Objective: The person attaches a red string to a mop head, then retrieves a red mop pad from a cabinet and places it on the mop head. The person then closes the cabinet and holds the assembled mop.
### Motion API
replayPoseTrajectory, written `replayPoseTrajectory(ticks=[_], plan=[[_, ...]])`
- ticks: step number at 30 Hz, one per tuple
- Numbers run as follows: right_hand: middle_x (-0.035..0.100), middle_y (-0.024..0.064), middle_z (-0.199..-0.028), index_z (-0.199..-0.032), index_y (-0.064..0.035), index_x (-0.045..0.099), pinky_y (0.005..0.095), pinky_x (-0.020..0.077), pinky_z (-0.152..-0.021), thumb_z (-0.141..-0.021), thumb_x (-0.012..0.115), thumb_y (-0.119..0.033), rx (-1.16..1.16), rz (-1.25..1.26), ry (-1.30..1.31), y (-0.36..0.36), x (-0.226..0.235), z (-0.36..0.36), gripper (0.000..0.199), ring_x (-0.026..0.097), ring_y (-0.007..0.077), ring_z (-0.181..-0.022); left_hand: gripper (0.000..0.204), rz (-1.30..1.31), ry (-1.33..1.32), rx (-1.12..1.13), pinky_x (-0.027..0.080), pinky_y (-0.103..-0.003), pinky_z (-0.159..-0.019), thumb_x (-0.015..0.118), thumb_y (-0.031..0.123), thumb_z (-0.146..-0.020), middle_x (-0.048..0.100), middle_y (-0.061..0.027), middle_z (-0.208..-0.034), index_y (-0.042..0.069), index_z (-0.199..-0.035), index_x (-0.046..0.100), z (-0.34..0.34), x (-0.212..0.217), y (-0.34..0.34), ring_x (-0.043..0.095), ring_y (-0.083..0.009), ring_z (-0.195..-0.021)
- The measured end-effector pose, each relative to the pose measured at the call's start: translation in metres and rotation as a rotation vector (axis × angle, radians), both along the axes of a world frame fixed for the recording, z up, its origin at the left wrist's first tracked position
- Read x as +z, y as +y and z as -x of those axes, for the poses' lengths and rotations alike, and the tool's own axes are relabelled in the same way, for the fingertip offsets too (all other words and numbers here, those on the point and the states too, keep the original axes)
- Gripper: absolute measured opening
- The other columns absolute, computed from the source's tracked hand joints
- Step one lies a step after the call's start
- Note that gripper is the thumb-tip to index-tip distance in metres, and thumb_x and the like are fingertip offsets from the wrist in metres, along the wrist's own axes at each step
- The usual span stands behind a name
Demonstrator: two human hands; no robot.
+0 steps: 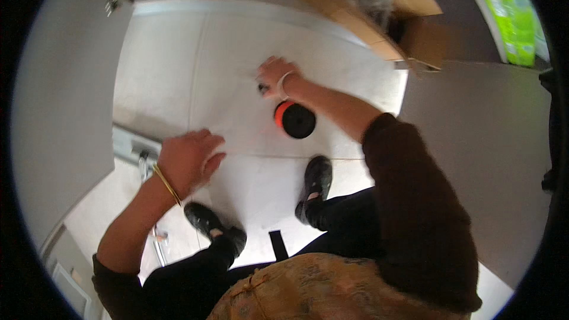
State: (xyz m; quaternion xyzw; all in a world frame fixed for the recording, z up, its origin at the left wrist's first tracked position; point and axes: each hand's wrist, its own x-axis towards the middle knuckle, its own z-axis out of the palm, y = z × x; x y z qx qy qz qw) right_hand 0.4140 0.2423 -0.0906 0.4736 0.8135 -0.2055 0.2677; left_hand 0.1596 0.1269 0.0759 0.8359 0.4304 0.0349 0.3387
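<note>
On the pale tiled floor stands a round black-and-red spool-like thing (pixel 298 121), its black disc face up and its side bright red-orange. Just beyond it is my right hand (pixel 277 76), a pale band around its wrist. Motion blurs its curled fingers, and a small dark thing (pixel 263 88) shows at their lower edge, too smeared to name. My left hand (pixel 191 157) hovers to the left over the floor, with a yellow bangle on the wrist. Its fingers reach forward, the thumb stands apart, and nothing is in it.
An open cardboard box (pixel 355 18) with clear plastic wrapping inside stands at the far right, near a bright green package (pixel 511 26). A grey panel (pixel 71 101) rises on the left, beside a metal rail (pixel 133 144). My dark shoes (pixel 318 178) are near the spool.
</note>
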Motion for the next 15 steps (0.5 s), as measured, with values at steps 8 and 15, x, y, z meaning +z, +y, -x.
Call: replayPoseTrajectory(ticks=[8,15], plan=[[0.046,0.0215,-0.127,-0.124,-0.0034,0.049,0.0445,0.0467,-0.092,-0.071,0.074,-0.021,-0.067,0.104,0.072,0.004,0.005,-0.001,0.061,0.049,0.0358,-0.116,0.059,0.060,0.193,-0.223,0.047,-0.043,-0.086,0.071,0.025,-0.075,0.046,-0.0134,-0.131,0.013,-0.128,0.047,-0.096,-0.061,0.011,0.052,-0.0305,-0.109],[0.049,0.0227,-0.118,-0.115,-0.0061,0.050,0.0462,0.0446,-0.088,-0.063,0.073,-0.029,-0.226,-0.086,0.354,0.039,0.118,-0.092,0.061,0.047,0.0370,-0.111,0.086,-0.132,0.139,-0.280,0.036,-0.064,-0.092,0.081,0.034,-0.064,0.022,-0.0145,-0.148,0.026,-0.138,0.038,-0.181,-0.087,0.004,0.021,-0.0417,-0.134]])
